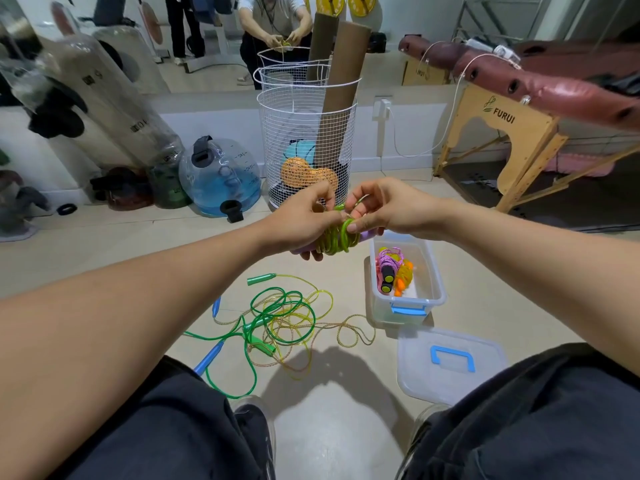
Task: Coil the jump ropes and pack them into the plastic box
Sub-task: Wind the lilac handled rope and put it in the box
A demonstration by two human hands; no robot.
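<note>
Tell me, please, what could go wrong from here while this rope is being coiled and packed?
The green coil is only pinched between the left hand and right hand, so its loops might spring loose. The ropes on the floor overlap in a tangle and may knot when pulled. The plastic box already holds coiled ropes, so space could get tight.

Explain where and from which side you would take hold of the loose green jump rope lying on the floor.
Probably grip the green plastic handle of the tangled green jump rope from above: it lies flat on the floor, clear of the loops, rigid and easy to pinch.
</note>
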